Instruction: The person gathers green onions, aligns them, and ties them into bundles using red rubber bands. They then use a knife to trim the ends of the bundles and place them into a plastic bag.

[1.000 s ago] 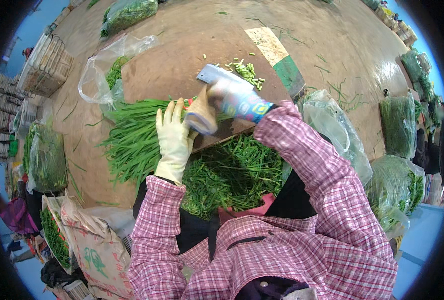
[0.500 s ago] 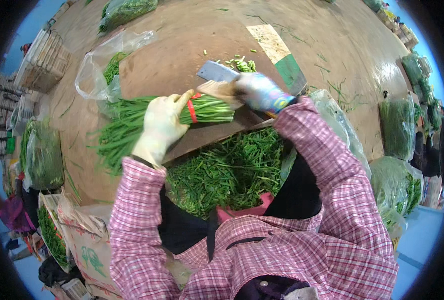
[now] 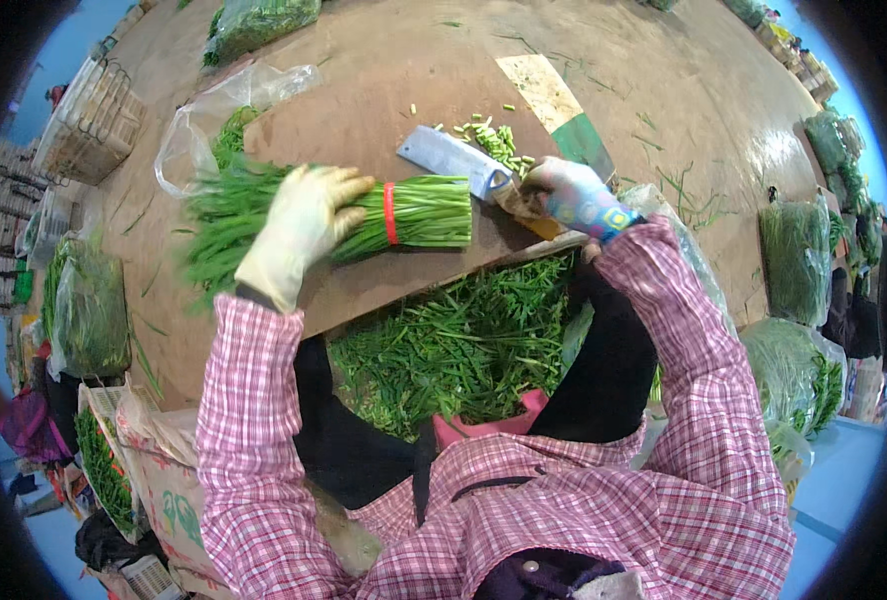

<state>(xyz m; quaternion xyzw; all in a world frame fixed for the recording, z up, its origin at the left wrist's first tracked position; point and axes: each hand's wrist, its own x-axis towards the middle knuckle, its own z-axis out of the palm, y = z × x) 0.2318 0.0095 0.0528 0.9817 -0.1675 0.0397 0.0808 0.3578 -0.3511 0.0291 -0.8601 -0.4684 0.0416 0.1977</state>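
My left hand, in a cream rubber glove, is closed over a long bundle of green stalks with a red band; its trimmed ends face right. My right hand, in a blue patterned glove, is closed at a brownish object that I cannot make out, beside the handle end of a wide cleaver lying on the brown board. Short cut pieces are scattered just beyond the blade.
Loose greens fill the space below the board. A clear bag lies at its left. Bagged greens stand at the right and left. Crates are stacked far left. Another person is at lower left.
My left hand has moved left and the banded bundle has shifted up on the board, uncovering its cut ends. My right hand has moved right, taking the brownish object away from the bundle.
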